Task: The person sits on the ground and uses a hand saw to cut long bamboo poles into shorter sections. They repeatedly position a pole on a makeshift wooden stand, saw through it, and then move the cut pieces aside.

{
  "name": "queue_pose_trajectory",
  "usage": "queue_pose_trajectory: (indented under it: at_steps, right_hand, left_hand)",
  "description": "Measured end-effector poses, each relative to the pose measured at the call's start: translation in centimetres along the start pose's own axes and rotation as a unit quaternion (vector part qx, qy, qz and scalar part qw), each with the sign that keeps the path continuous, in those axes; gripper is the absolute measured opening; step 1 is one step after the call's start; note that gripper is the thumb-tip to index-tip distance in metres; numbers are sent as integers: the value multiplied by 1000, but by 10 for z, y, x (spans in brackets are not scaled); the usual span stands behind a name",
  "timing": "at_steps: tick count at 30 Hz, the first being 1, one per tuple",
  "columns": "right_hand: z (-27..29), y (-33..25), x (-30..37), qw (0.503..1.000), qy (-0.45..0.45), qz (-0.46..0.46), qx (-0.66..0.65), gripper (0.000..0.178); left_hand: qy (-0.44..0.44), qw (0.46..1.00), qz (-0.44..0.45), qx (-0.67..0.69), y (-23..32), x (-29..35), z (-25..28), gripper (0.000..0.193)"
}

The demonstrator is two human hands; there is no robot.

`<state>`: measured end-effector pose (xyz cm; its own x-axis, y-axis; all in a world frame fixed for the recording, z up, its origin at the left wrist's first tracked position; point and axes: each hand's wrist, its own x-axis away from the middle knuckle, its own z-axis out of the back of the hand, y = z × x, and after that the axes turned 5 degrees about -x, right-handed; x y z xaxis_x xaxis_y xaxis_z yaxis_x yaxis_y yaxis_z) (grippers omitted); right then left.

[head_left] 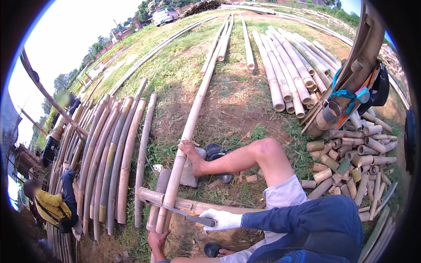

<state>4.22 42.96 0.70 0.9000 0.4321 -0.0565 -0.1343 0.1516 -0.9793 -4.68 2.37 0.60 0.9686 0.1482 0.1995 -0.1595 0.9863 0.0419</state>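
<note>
A long pale bamboo pole runs from the far grass down toward me. It rests on a thicker bamboo crosspiece. Near its close end, my bare left hand is wrapped round the pole. My right hand, in a white glove, grips a hand saw with a black and yellow handle. The saw's curved blade lies across the pole, just above my left hand; whether its teeth are in a cut I cannot tell. My bare foot presses on the pole farther up.
Long bamboo poles lie in a row at left, where a person in yellow is. More poles lie at far right. Short cut bamboo pieces are heaped at right below a leaning post. A dark sandal lies near my foot.
</note>
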Motion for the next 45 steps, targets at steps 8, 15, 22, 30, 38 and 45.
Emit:
queue_pose_trajectory:
  at_steps: [8,15,22,30,38,45]
  right_hand:
    - [-10,-11,5,999,46,16,-24,57]
    - [-3,-17,9,996,87,-3,-27,55]
    - [-7,-12,6,994,87,-13,-71,55]
    - [-1,-19,13,992,117,3,-42,54]
    - [-12,-29,-25,998,61,-1,-33,54]
    - [20,-42,54,999,-1,-33,-13,57]
  left_hand:
    - [9,1000,12,-10,-4,3,-1,90]
    - [-3,999,15,-32,17,3,9,92]
    - [-17,999,27,3,17,13,23,87]
    - [-7,1000,10,6,15,3,10,87]
    - [-31,999,16,34,-18,3,0,90]
    - [-37,999,25,23,-13,7,6,91]
